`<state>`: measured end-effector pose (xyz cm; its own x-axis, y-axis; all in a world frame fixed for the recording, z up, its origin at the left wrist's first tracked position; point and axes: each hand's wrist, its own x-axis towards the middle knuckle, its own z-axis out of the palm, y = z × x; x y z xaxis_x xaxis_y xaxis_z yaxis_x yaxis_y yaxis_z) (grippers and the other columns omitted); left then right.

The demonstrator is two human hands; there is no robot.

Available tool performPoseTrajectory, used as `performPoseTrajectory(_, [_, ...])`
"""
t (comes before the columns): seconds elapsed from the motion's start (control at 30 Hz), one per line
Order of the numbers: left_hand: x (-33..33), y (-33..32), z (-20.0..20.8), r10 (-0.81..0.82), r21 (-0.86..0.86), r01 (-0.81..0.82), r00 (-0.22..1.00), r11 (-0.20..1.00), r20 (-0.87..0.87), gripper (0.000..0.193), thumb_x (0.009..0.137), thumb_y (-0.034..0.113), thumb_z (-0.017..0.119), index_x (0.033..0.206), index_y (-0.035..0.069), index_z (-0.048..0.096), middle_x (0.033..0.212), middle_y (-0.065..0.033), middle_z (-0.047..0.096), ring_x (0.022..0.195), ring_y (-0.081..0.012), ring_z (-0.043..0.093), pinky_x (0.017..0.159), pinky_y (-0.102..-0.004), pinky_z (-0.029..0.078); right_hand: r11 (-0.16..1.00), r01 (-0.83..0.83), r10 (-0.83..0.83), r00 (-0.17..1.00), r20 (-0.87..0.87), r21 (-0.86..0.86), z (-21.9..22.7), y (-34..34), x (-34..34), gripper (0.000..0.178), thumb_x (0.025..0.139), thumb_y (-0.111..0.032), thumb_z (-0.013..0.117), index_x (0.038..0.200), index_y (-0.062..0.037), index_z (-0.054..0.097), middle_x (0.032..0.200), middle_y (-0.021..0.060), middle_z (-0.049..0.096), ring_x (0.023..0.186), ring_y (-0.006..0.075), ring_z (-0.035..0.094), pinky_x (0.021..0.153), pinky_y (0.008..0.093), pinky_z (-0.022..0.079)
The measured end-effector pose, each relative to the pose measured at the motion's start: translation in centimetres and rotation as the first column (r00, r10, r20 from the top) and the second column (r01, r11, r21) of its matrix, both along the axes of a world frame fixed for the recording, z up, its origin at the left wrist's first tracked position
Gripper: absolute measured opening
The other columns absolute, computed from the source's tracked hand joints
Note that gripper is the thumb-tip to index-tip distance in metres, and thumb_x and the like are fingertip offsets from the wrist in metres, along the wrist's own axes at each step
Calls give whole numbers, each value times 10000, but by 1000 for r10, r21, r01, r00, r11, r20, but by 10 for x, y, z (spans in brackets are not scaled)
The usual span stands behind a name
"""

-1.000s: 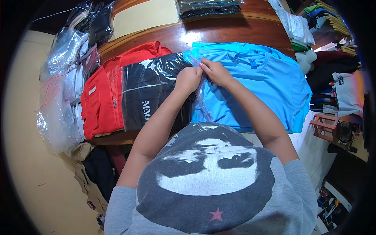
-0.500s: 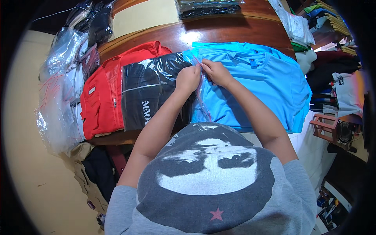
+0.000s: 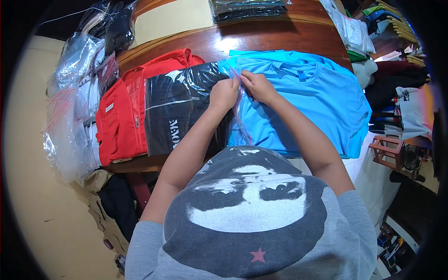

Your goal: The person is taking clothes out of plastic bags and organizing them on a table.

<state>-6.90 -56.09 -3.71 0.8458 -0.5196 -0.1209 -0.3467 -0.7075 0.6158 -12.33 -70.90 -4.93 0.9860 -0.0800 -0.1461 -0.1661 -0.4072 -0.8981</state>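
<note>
Two hands meet at the middle of the brown wooden counter [image 3: 280,32], both pinching the top edge of a clear plastic bag [image 3: 186,107] that holds a folded black garment. The left hand [image 3: 224,93] grips the bag's rim with fingers curled, and the right hand [image 3: 258,86] pinches the same rim just beside it. That bag lies between a folded red garment [image 3: 121,116] toward the counter's left edge and a spread bright blue shirt [image 3: 308,93] on the right. Judging by this, the black garment is already bagged and its opening is being closed, while the blue shirt remains unbagged. Crumpled clear bags [image 3: 70,102] hang over the left edge.
</note>
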Motion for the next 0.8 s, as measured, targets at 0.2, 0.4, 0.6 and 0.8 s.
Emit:
performPoseTrajectory(0.2, [1,1,-1,-9,14,9,1000,1000,6,513,952,357,344,830,-18,672,870,-275,638,838,-454,625,788,-534,482,1000,-4,5,998,-55,21,1,2,2,246,990,-284,443,940,-73,559,652,160,617,534,309,622,498,411,490])
performPoseTrajectory(0.4, [6,4,-2,-89,-7,89,996,996,-17,519,950,376,351,818,-8,675,878,-275,637,852,-448,623,788,-530,477,945,28,25,987,156,-326,-9,5,7,291,976,-351,433,975,-105,589,848,203,658,794,423,621,678,518,491])
performPoseTrajectory(0.6, [8,-1,4,29,-7,-31,983,999,-179,618,984,469,306,845,-8,673,895,-279,635,880,-463,610,785,-519,469,911,37,41,983,178,-412,-10,5,0,279,972,-339,431,989,-116,598,850,196,664,786,411,632,672,524,493])
performPoseTrajectory(0.8, [9,7,-10,-44,-122,28,990,992,-135,579,986,424,316,819,-15,655,871,-283,626,846,-468,604,765,-532,460,922,39,42,979,199,-386,-12,4,2,286,973,-339,421,996,-118,601,847,192,665,778,410,633,668,525,493])
